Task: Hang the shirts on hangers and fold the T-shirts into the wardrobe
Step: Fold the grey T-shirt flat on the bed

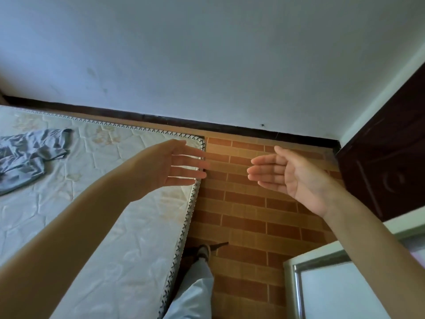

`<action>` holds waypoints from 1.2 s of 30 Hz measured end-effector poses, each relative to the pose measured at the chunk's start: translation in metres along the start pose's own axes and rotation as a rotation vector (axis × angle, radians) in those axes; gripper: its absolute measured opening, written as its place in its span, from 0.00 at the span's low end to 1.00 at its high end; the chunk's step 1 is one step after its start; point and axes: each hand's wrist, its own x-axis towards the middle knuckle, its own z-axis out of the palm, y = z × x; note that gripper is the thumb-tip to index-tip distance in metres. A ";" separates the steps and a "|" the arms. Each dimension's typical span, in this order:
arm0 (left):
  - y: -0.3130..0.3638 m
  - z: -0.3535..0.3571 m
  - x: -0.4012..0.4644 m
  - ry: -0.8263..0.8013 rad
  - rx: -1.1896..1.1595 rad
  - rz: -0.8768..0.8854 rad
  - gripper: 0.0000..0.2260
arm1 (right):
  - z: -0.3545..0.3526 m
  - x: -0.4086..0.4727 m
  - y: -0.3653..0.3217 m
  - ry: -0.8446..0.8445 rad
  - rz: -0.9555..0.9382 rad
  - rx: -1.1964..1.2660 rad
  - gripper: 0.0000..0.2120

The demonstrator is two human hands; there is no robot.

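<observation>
Blue-grey shirt [25, 155] crumpled, axis unclear

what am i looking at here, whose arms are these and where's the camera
There is no machine here. The one picture comes from a camera worn on a person's head, looking forward and down. The two bare arms are that person's own: the left hand and the right hand are both raised with straight fingers, and neither holds anything. On the left is a mattress with a crumpled blue-grey garment lying on it. Below is a brick-patterned floor, with the person's leg showing.
</observation>
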 end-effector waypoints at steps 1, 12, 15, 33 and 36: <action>0.009 -0.009 0.017 -0.006 0.006 0.010 0.21 | -0.002 0.018 -0.009 -0.001 -0.011 -0.001 0.23; 0.124 -0.091 0.185 -0.008 -0.084 0.055 0.18 | -0.017 0.181 -0.110 0.077 -0.055 0.103 0.22; 0.137 -0.101 0.224 -0.037 -0.069 0.022 0.19 | -0.034 0.215 -0.118 0.121 -0.030 0.134 0.22; 0.267 -0.119 0.491 0.112 -0.110 -0.009 0.22 | -0.183 0.508 -0.254 -0.057 0.045 0.050 0.23; 0.291 -0.123 0.530 0.137 -0.142 0.017 0.21 | -0.202 0.555 -0.284 -0.116 0.025 0.012 0.23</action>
